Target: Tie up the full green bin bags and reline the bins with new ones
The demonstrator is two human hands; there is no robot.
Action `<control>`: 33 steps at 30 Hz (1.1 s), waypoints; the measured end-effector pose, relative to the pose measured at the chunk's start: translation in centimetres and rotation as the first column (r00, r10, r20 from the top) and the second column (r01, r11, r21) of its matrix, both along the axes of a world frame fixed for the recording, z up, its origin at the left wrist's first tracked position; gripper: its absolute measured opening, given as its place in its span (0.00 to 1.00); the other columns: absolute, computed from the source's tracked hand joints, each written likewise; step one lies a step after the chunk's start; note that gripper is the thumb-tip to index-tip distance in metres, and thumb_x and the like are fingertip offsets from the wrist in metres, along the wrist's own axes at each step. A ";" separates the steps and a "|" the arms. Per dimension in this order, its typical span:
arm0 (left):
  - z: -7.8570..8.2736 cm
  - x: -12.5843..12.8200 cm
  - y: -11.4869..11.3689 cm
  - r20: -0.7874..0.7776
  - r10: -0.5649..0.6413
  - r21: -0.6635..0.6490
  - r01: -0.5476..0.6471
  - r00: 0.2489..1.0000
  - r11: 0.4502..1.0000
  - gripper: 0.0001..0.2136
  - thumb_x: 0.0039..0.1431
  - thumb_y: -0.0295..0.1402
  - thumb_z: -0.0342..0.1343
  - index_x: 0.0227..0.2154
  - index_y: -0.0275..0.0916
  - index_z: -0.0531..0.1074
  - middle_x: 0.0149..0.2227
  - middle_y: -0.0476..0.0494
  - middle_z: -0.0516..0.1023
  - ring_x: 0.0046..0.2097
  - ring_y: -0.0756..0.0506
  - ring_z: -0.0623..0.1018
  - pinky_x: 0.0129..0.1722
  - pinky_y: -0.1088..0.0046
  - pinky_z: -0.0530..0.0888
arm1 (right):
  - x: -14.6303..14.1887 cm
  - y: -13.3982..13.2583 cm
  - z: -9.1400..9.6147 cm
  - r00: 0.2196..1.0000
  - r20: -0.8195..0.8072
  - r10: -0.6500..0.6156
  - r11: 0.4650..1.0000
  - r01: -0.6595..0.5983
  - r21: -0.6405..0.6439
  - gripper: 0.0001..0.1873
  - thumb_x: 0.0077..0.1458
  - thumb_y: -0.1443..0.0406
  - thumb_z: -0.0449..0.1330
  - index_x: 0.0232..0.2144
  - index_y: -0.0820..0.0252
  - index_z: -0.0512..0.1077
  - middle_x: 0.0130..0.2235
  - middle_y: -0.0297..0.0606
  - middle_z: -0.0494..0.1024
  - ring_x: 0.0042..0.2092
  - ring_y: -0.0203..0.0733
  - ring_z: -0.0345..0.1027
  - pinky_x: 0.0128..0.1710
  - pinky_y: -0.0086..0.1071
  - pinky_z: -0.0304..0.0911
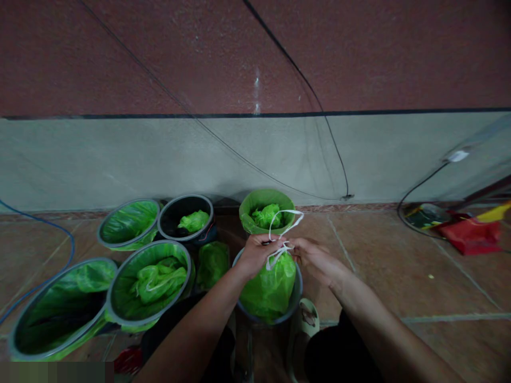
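A white string [284,234] is pinched by the left hand [257,252] and right hand [313,258], both grips clenched, above the green bag [269,287].

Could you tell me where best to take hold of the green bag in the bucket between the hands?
Probably at its gathered neck, from above: the green bag is bunched narrow there under the white string that the left hand and right hand pinch, while the grey bucket walls in its bulging sides.
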State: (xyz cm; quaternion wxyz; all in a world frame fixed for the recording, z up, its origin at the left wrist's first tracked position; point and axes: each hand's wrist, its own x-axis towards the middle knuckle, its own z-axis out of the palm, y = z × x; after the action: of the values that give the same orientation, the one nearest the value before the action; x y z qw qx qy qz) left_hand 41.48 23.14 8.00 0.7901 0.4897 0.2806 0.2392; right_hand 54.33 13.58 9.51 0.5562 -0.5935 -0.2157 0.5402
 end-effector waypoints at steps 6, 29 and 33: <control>-0.4 0.0 0.1 0.006 0.078 0.027 -0.078 0.997 0.997 0.17 0.41 0.44 0.72 0.28 0.35 0.82 0.25 0.46 0.79 0.25 0.53 0.72 0.31 0.74 0.69 | 1.3 0.2 0.8 0.971 0.235 0.044 0.998 -0.051 0.023 0.22 0.42 0.46 0.68 0.22 0.59 0.76 0.27 0.37 0.77 0.31 0.39 0.65 0.32 0.31 0.59; 1.0 -1.6 0.6 -0.606 0.402 0.795 0.499 0.687 0.345 0.10 0.63 0.26 0.46 0.35 0.35 0.74 0.39 0.38 0.78 0.39 0.44 0.77 0.42 0.69 0.71 | 2.9 0.2 -0.3 0.698 0.680 0.225 0.974 -0.146 -0.172 0.34 0.48 0.35 0.54 0.13 0.56 0.57 0.17 0.28 0.54 0.22 0.31 0.47 0.22 0.30 0.43; 0.7 -1.4 1.7 -0.565 0.296 0.765 0.354 0.771 0.539 0.12 0.61 0.26 0.47 0.22 0.37 0.69 0.27 0.47 0.73 0.31 0.49 0.72 0.34 0.74 0.66 | 2.8 0.3 0.4 0.745 0.632 0.212 0.977 -0.150 -0.151 0.33 0.47 0.35 0.55 0.15 0.57 0.64 0.18 0.31 0.62 0.23 0.33 0.54 0.23 0.30 0.50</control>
State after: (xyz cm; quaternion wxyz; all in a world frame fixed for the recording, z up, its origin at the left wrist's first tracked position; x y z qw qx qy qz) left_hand 40.04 24.84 8.74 0.3137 0.8615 0.3707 0.1485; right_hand 57.13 13.91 9.89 0.3656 -0.7434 -0.4256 0.3640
